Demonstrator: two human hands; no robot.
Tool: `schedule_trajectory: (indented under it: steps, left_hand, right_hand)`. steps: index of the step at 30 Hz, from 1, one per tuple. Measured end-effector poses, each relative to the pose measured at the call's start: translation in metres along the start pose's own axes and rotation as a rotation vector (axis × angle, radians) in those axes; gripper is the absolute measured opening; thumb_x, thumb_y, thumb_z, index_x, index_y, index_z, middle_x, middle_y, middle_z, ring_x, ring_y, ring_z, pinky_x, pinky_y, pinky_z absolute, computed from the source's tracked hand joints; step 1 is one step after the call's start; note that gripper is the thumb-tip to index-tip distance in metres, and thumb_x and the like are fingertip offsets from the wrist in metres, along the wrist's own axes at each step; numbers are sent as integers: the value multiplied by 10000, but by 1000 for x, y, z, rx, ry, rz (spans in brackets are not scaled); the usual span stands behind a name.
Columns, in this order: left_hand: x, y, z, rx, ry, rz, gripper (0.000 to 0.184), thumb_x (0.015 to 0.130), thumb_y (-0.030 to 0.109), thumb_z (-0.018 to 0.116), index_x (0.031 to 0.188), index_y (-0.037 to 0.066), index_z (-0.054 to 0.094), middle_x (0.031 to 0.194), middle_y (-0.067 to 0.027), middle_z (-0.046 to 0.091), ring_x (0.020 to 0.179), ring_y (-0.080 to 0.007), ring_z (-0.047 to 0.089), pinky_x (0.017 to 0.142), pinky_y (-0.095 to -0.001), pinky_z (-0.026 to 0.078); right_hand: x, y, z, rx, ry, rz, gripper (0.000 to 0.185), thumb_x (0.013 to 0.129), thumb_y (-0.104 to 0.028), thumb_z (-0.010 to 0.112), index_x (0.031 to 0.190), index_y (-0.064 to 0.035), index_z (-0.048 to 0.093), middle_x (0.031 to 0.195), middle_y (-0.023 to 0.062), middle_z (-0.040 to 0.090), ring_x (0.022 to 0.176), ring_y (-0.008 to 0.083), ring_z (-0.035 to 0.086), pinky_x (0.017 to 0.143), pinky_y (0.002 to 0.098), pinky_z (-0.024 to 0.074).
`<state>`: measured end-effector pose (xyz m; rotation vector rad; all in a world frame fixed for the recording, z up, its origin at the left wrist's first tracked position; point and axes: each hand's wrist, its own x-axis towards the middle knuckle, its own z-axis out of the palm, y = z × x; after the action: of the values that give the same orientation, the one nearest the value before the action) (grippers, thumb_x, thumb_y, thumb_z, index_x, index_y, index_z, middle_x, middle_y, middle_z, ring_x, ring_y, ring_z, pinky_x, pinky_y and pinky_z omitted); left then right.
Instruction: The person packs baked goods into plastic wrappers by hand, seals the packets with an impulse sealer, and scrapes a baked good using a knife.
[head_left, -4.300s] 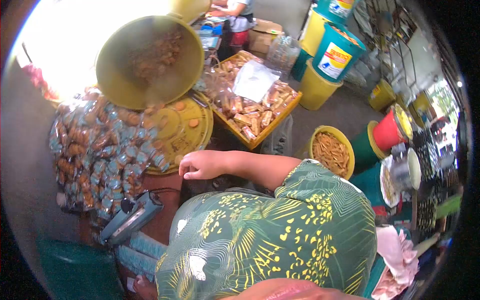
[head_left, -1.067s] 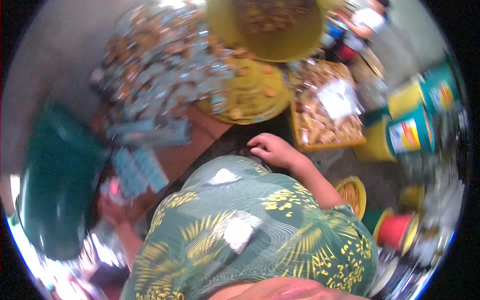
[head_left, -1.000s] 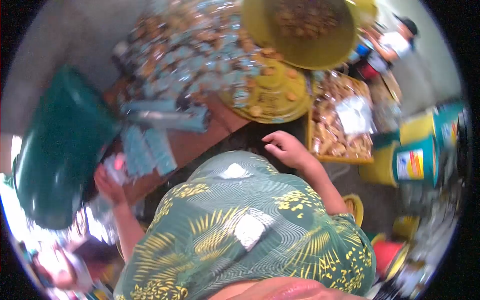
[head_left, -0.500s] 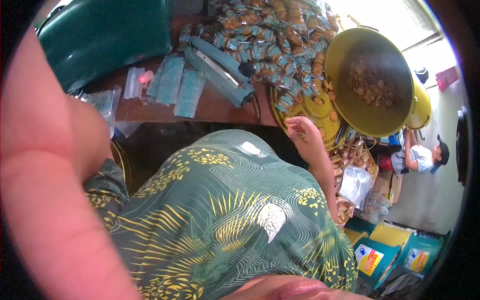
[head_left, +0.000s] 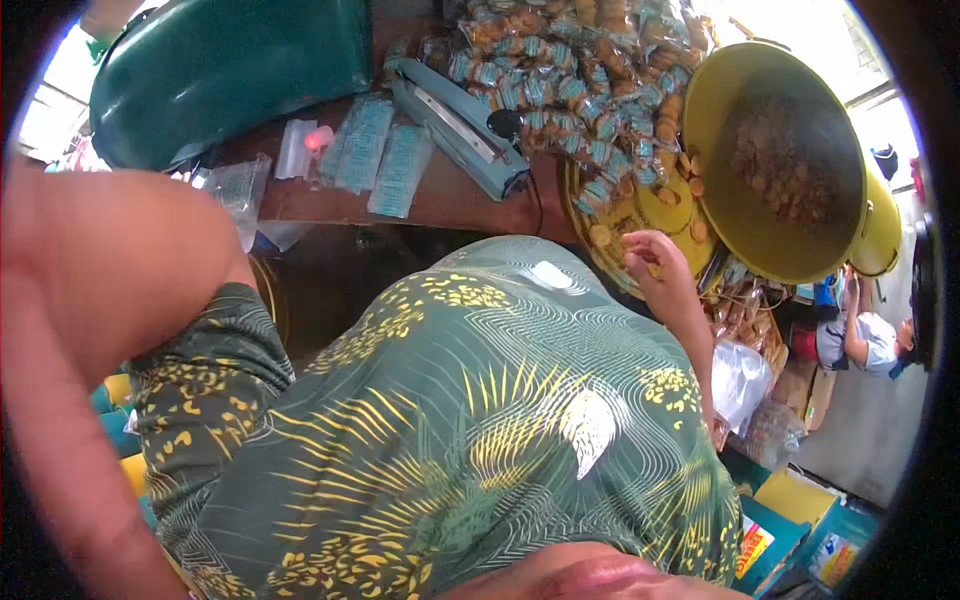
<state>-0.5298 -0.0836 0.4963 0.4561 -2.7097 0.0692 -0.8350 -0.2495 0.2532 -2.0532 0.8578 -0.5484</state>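
My right hand (head_left: 662, 272) hangs with loosely curled fingers at the near edge of a round yellow lid (head_left: 655, 215), a gap showing between thumb and fingers and nothing visible in them. My left arm is raised close to the camera along the left edge, and its hand is out of view. Round biscuits lie on the lid. Beyond it are clear packs of biscuits (head_left: 565, 90) with blue print. A light blue sealing device (head_left: 460, 130) stands on the brown table (head_left: 320, 200), beside flat blue-printed packets (head_left: 400, 170) and a pink object (head_left: 319, 139).
A large yellow tub (head_left: 710, 150) with biscuits tilts at the upper right. A green container (head_left: 230, 75) stands at the upper left. Clear plastic bags (head_left: 238, 190) lie near the table's left edge. Another person (head_left: 868, 335) is at the far right, above labelled buckets (head_left: 835, 560).
The view has turned, so the table now spans the top. My left hand, earlier low beside the packets, has left the view as that arm rose. My right hand is now by the lid.
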Motion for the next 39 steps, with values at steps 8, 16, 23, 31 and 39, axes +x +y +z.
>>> schedule_trajectory:
  steps: [8,16,23,31,39]
  left_hand:
    - [-2,0,-16,103,7,48,333,942,238,519,1192,26,578,1152,-167,616,1080,-305,583,981,-434,418]
    - [-160,-104,94,488,792,-1031,292,939,212,506,1143,39,622,1095,-154,651,1029,-290,612,945,-402,448]
    - [-307,-129,363,503,86,-1615,363,940,189,500,1248,32,611,1143,-219,618,1094,-391,558,958,-490,443]
    - [-332,-141,382,714,-85,-1525,264,910,175,571,1120,36,650,1009,-198,621,1027,-376,573,913,-477,463]
    - [-331,-139,375,550,140,-1610,161,844,117,621,969,16,618,975,-187,614,932,-394,573,844,-445,467]
  right_hand:
    - [2,30,-19,-38,-143,42,265,862,-101,699,1116,-58,636,1052,99,645,939,218,649,828,322,523]
    - [28,34,-36,-78,-72,94,280,892,-233,689,1115,-70,643,1012,119,622,939,228,627,837,354,498]
    - [19,107,-61,3,-104,262,322,905,-266,671,1166,-80,641,1054,135,664,990,260,638,883,375,496]
    - [141,225,-115,-420,350,202,407,841,-197,703,1221,-89,606,1200,169,579,1147,345,547,978,423,447]
    - [134,236,-92,-522,305,287,434,791,-184,717,1218,-173,633,1222,147,562,1143,351,529,980,443,445]
